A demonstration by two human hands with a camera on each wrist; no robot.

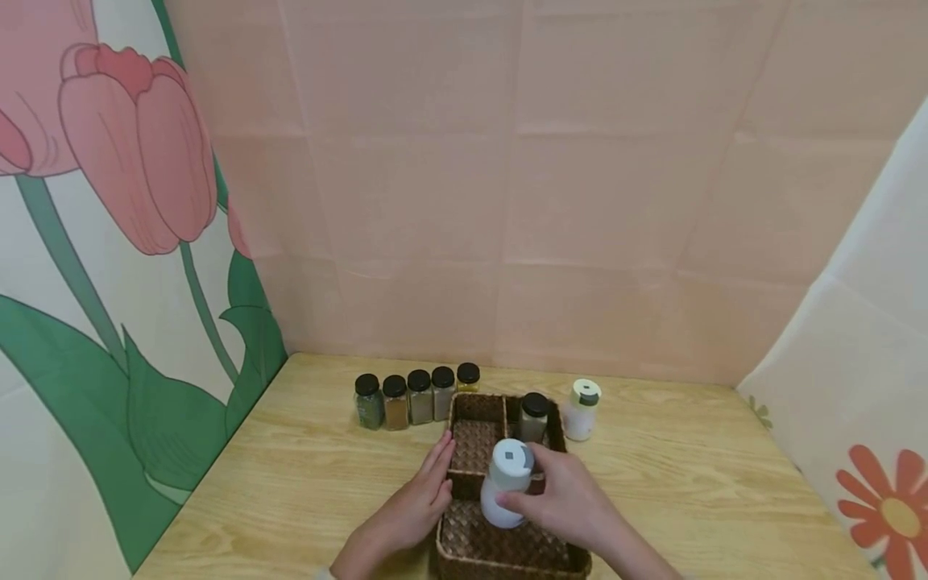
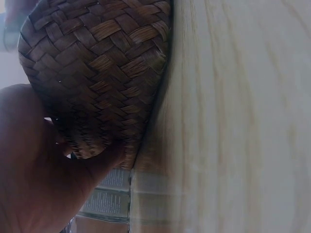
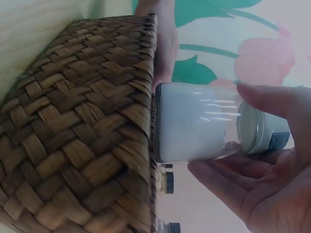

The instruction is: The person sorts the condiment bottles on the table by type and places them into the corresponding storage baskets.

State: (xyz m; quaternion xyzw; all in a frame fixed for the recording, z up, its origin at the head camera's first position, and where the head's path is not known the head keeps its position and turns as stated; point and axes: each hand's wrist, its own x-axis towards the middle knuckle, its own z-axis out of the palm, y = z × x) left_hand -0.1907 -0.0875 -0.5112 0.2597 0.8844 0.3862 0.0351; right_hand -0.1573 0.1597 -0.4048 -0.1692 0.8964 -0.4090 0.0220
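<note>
My right hand (image 1: 573, 495) grips a clear seasoning jar (image 1: 505, 487) with a pale lid and white contents, thumb on one side and fingers on the other. The jar is above the front compartment of a brown woven basket (image 1: 442, 544); in the right wrist view its base (image 3: 182, 121) shows just past the basket's rim (image 3: 151, 97). Along the basket's left side lies my left hand (image 1: 413, 503), its fingers straight against the wall; the thumb (image 2: 109, 155) touches the weave in the left wrist view. A black-lidded spice jar (image 1: 534, 419) stands in the back right compartment.
Several black-lidded spice jars (image 1: 419, 399) stand in a row behind and left of the basket. A second pale-lidded jar (image 1: 582, 411) is on the wooden table (image 1: 689, 459), right of the basket. A pink cloth (image 1: 507, 185) hangs behind the table, with flower-printed cloths at the sides.
</note>
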